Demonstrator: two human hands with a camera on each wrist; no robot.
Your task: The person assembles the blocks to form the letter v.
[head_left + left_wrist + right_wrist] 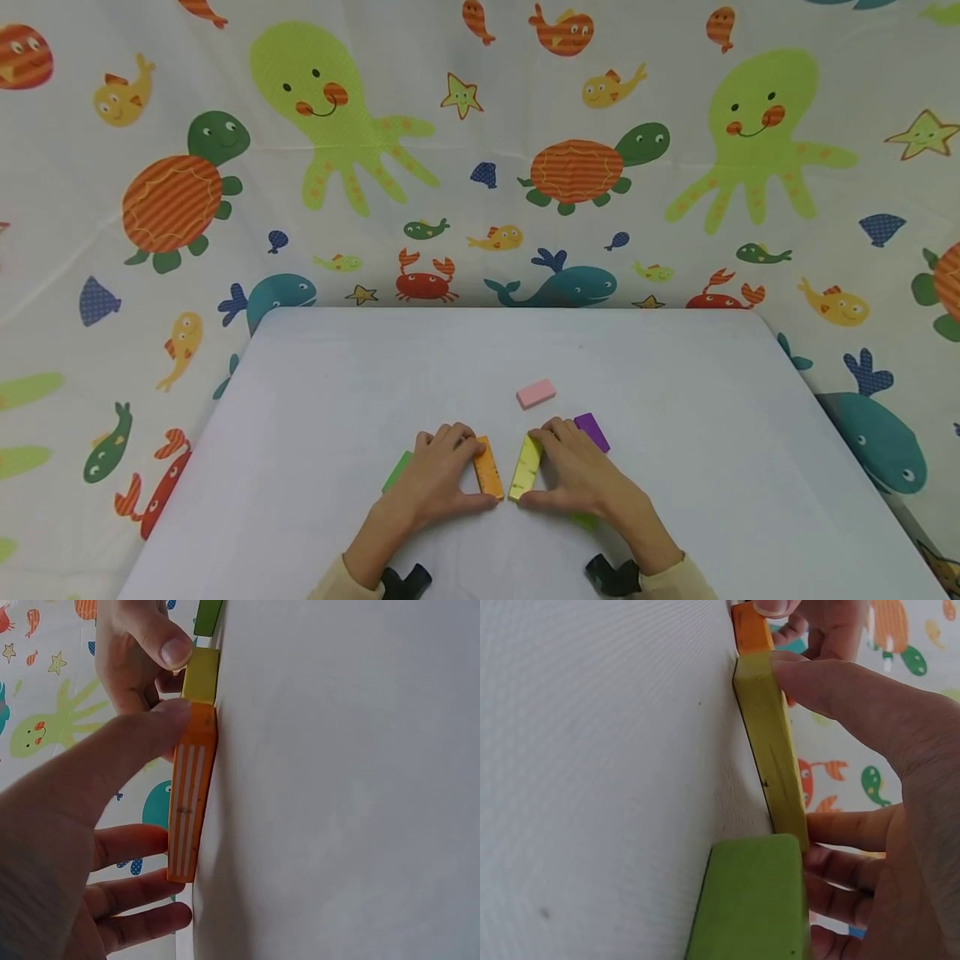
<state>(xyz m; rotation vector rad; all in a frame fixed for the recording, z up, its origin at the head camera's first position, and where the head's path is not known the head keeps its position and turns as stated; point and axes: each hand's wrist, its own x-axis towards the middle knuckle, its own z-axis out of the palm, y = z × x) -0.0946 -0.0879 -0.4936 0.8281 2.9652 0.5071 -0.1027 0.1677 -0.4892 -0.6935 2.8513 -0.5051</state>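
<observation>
My left hand (442, 473) grips an orange block (488, 468) by its two ends, thumb at the near end and fingers at the far one. White stripes run along the orange block's side (185, 810) in the left wrist view. A yellow block (526, 467) is held the same way by my right hand (585, 477). Both blocks lie on the white table, slanting so their near ends almost meet and their far ends spread apart. Close by the yellow block, a green block (750, 900) shows large in the right wrist view; my right wrist mostly covers it from above.
A pink block (536, 394) lies beyond the hands on the white table (360, 367). Purple (592, 432) shows behind the right hand's fingers, and another green block (397, 472) is partly hidden left of the left hand. Sea-animal patterned cloth (450, 150) hangs behind the table.
</observation>
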